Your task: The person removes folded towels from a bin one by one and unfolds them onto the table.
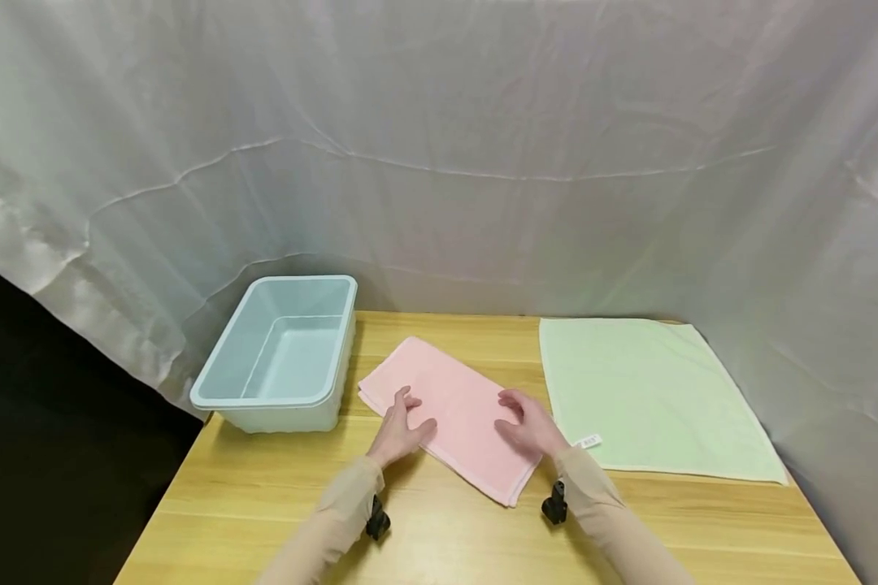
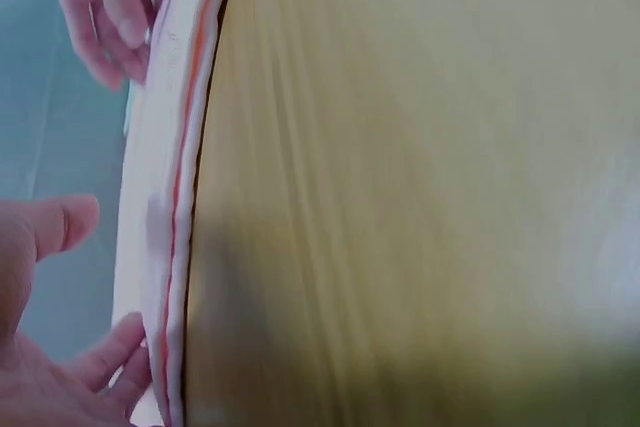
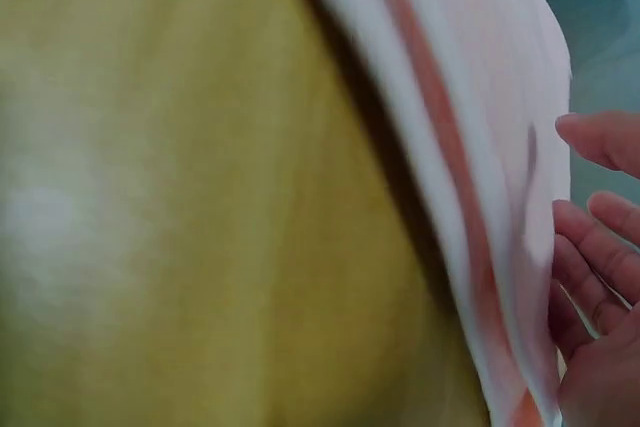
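A folded pink towel lies slantwise on the wooden table, its layered edges turned toward me. My left hand is over its left part, thumb and fingers spread apart. In the left wrist view, fingertips of that hand touch the towel close to its layered edge. Over the right part is my right hand, with fingers loosely bent and the thumb apart from them. The right wrist view has its fingers at the towel's surface, with no cloth gripped between thumb and fingers.
At the left stands a light blue plastic basin with nothing inside. A pale green towel is spread flat at the right, a small white tag at its near edge. Behind the table hangs a grey curtain.
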The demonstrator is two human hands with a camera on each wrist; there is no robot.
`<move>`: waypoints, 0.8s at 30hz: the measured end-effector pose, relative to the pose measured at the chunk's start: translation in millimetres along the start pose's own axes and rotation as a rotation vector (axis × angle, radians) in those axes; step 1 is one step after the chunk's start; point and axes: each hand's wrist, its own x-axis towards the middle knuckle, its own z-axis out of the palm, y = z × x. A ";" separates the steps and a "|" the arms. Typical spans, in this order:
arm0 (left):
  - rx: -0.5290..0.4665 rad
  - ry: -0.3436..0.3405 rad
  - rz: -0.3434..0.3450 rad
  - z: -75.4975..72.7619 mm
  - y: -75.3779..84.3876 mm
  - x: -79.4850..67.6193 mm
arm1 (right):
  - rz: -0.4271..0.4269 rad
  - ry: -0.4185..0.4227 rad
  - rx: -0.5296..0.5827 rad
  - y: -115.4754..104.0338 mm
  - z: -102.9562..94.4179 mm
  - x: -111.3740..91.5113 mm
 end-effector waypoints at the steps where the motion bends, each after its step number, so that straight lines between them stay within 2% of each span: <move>1: -0.006 -0.014 -0.002 -1.4 -0.7 1.6 | 0.007 0.008 -0.005 -0.4 0.6 -1.5; 7: -0.065 -0.100 -0.029 -9.1 -4.7 14.5 | 0.050 0.020 0.026 -5.0 7.1 -9.8; 11: -0.125 -0.127 -0.023 -12.4 -10.1 26.4 | 0.066 0.037 0.065 -9.3 11.4 -14.5; 14: -0.159 -0.116 -0.022 -14.0 -12.7 35.8 | 0.078 0.056 0.088 -11.7 14.9 -17.7; 20: -0.153 -0.083 0.018 -11.0 -13.3 49.4 | 0.110 0.100 0.119 -14.2 21.0 -21.1; 22: -0.114 -0.045 0.066 -8.1 -14.4 50.0 | 0.124 0.115 0.144 -15.6 21.8 -21.0; 24: -0.105 0.005 0.080 -4.9 -12.5 47.4 | 0.126 0.132 0.173 -16.5 22.3 -19.7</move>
